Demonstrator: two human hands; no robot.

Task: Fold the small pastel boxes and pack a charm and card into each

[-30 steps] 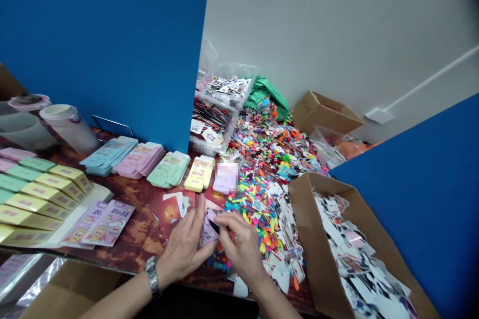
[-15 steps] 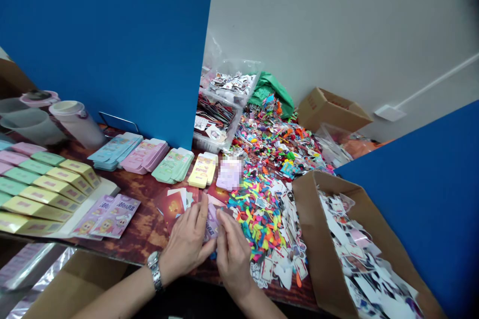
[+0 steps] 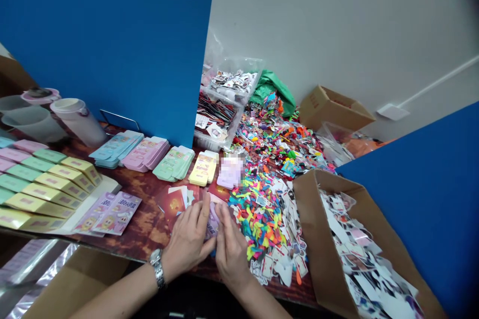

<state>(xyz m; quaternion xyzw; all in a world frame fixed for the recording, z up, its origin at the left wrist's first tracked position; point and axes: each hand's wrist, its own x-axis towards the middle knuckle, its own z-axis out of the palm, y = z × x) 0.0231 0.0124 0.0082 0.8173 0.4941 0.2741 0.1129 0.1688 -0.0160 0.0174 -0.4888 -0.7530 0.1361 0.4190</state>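
My left hand and my right hand meet at the table's front, pinching a small lilac printed packet between them. Much of the packet is hidden by my fingers. A metal wristwatch sits on my left wrist. Red printed cards lie just beyond my left hand. Right of my right hand spreads a heap of bright plastic shapes. Flat purple printed packets lie to the left, with rows of pastel packet stacks beyond them.
An open cardboard box of printed paper cut-outs stands at right. Plastic bins and a green bag stand behind the heap. Blue partition panels flank the table. Plastic jugs stand far left.
My right hand has turned from lying across the packet to fingers pointing upward beside it, and my hands are closer together. The whole view has drifted slightly.
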